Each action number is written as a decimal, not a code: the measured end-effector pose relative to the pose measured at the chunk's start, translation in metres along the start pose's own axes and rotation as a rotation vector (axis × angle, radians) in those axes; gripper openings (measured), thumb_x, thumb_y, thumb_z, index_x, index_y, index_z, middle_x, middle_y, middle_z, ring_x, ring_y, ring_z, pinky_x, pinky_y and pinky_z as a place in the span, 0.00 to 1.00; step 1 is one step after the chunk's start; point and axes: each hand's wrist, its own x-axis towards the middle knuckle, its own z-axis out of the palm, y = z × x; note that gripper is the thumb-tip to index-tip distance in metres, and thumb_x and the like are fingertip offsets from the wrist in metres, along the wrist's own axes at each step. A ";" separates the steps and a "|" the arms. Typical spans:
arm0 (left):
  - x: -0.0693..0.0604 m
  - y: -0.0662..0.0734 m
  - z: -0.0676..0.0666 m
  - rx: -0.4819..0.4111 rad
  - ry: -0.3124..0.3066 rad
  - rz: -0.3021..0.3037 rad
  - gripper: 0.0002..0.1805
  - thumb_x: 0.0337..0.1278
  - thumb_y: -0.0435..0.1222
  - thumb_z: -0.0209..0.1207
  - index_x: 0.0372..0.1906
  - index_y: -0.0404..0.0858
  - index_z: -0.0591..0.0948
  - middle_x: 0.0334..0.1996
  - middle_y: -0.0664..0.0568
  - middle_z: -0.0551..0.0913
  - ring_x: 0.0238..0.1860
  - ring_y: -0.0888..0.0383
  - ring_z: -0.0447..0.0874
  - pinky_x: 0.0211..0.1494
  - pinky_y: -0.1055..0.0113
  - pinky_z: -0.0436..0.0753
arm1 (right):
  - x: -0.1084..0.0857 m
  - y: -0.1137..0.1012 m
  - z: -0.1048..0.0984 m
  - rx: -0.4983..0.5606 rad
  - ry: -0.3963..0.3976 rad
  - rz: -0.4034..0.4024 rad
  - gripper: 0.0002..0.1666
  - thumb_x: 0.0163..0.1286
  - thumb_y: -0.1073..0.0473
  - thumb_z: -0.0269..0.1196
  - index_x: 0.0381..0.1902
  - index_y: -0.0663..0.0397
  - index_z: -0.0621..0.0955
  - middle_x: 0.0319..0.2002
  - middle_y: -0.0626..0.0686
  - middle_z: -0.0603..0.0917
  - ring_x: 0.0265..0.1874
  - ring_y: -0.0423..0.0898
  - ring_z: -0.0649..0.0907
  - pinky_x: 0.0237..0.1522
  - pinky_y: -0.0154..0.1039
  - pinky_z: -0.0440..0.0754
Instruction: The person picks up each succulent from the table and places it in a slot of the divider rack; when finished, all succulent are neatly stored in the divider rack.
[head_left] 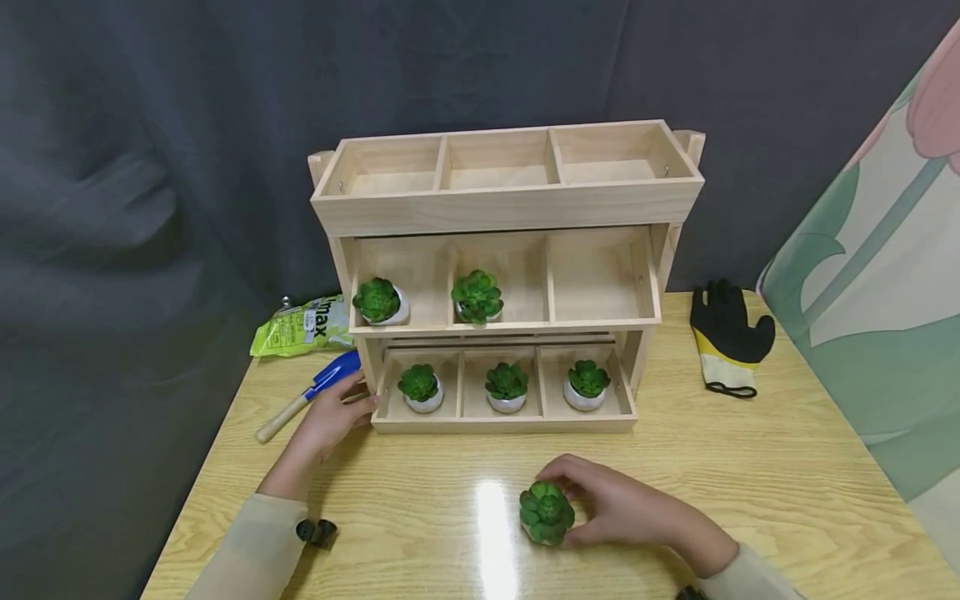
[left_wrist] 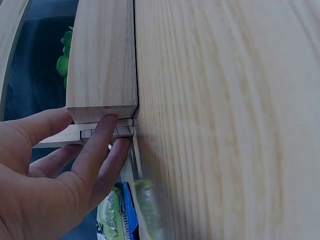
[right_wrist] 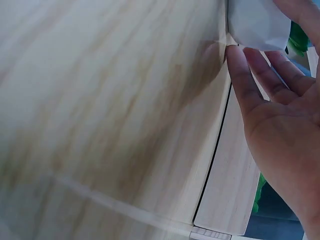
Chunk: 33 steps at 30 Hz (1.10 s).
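In the head view a three-tier wooden shelf [head_left: 507,210] stands on the table. My left hand [head_left: 335,417] holds its lower left corner; the left wrist view shows the thumb and fingertips around the end of the bottom tray [left_wrist: 102,60]. On the table in front of the shelf, my right hand [head_left: 618,504] holds a small potted succulent [head_left: 547,513] between thumb and fingers. Its white pot [right_wrist: 257,25] shows at the top of the right wrist view. Three potted succulents, one being the middle plant [head_left: 507,383], sit in the bottom compartments. The middle tier has two, in its left [head_left: 378,301] and centre [head_left: 477,297] compartments.
A blue trowel [head_left: 333,371] with a wooden handle and a green bag [head_left: 300,327] lie left of the shelf. To the right lies a black, yellow and white work glove [head_left: 729,333]. A dark curtain [head_left: 480,67] hangs behind.
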 end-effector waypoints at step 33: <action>0.001 -0.003 0.000 -0.014 -0.001 0.006 0.41 0.80 0.35 0.59 0.88 0.41 0.54 0.82 0.28 0.61 0.79 0.29 0.67 0.73 0.45 0.84 | 0.002 -0.020 -0.010 -0.083 0.070 -0.034 0.35 0.63 0.57 0.79 0.64 0.34 0.77 0.60 0.40 0.82 0.57 0.34 0.82 0.62 0.36 0.87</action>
